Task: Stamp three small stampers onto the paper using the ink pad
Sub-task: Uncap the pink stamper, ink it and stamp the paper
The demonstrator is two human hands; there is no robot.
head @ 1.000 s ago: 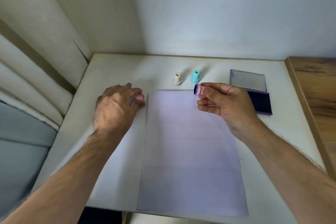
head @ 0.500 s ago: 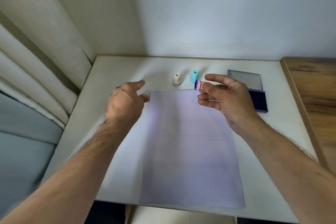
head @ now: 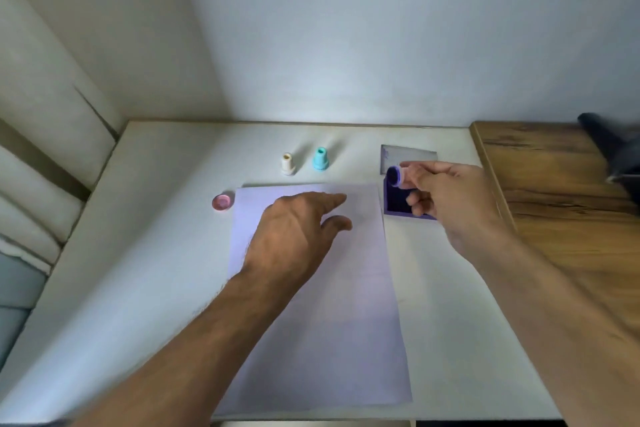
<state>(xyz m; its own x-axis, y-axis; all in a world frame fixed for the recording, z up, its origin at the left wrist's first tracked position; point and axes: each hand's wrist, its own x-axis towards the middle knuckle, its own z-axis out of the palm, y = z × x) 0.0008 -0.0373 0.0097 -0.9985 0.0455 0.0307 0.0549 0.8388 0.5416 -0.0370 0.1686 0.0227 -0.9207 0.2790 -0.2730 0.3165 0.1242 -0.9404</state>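
Note:
A white sheet of paper (head: 332,315) lies on the white table (head: 145,253). My right hand (head: 446,204) pinches a small pink stamper (head: 396,176), its dark inked face turned left, just above the open purple ink pad (head: 398,206). Over the paper's upper part, my left hand (head: 298,232) hovers with its fingers spread and nothing in it. A pink cap (head: 221,202) lies on the table left of the paper. A cream stamper (head: 287,164) and a teal stamper (head: 321,159) stand upright behind the paper.
The ink pad's clear lid (head: 408,157) lies behind the pad. A wooden surface (head: 554,184) adjoins the table on the right, with a dark blurred object (head: 613,149) at its far edge. Walls close off the back and left.
My right hand carried the pink stamper rightwards, from above the paper's top edge to over the ink pad. My left hand left the pink cap on the table and moved right over the paper.

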